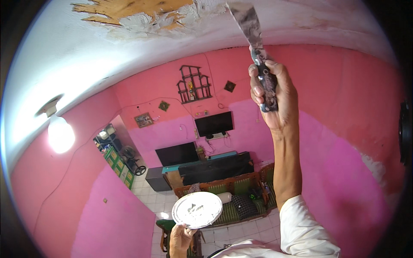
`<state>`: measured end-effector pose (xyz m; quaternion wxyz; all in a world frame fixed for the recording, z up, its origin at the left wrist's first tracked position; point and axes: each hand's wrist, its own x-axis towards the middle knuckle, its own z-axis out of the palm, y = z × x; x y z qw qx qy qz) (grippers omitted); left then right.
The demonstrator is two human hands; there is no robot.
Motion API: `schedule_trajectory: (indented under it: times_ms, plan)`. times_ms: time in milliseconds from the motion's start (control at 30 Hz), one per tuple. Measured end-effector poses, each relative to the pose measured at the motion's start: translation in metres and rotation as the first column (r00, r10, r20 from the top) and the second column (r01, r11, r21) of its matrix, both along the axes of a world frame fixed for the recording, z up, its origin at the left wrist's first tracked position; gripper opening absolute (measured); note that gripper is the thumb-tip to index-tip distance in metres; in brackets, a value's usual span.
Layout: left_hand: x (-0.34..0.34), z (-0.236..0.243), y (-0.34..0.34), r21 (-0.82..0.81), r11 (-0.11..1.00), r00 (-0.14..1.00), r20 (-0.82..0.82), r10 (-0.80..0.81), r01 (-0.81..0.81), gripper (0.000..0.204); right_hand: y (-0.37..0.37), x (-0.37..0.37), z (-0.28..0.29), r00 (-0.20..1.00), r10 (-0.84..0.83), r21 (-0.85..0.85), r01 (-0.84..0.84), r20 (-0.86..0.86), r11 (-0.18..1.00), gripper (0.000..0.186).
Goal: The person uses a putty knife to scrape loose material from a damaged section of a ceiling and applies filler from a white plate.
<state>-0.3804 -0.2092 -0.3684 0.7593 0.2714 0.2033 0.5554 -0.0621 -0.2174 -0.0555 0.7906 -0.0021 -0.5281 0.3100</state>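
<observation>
My right hand [277, 88] is raised and closed round the dark handle of a putty knife [251, 26]. The knife's wide metal blade is smeared with grey and points up at the white ceiling [142, 49]. Left of the blade, a patch of bare wood [124, 9] shows in the ceiling, with rough grey-white putty [150, 21] along its edge. Whether the blade touches the ceiling I cannot tell. Lower down, my left hand [181, 241] grips the rim of a round white plate [209, 212], which carries some whitish putty [196, 210] near its middle.
A lit bulb [61, 134] hangs from the ceiling at the left. Far below stand a green-cushioned wooden sofa [228, 213], a flat black television [177, 154] and a dark speaker box [158, 179] on white floor tiles. Another screen [214, 124] and a dark shelf [193, 86] hang on the pink wall.
</observation>
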Motion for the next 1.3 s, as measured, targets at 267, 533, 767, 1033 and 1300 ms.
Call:
schedule_trajectory:
  times_ms: [267, 533, 767, 1033, 1300]
  plan:
    - [0.0, -0.001, 0.001, -0.015, 0.999, 0.999, 0.001, -0.032, 0.032, 0.043, 0.073, 0.029, 0.019, 0.997, -0.083, -0.172, 0.082, 0.0, 0.982, 0.024]
    - [0.0, 0.0, -0.001, -0.005, 1.0, 1.0, 0.002, -0.026, 0.026, 0.044, 0.061, 0.023, 0.037, 0.999, -0.027, -0.073, 0.029, 0.024, 0.997, 0.025]
    - [0.0, 0.003, -0.001, -0.009, 1.0, 1.0, 0.002, -0.022, 0.022, 0.044, 0.032, 0.007, 0.035, 0.998, -0.019, -0.051, 0.022, 0.053, 0.998, 0.027]
    - [-0.003, 0.0, 0.001, -0.007, 0.999, 0.999, 0.003, -0.051, 0.051, 0.043, -0.011, -0.008, 0.026, 0.999, 0.002, -0.012, -0.001, 0.046, 1.0, 0.028]
    - [0.003, 0.005, -0.004, -0.003, 0.998, 0.994, 0.092, -0.062, 0.063, 0.042, 0.0, -0.027, -0.018, 0.983, -0.035, 0.015, 0.039, -0.179, 0.999, 0.027]
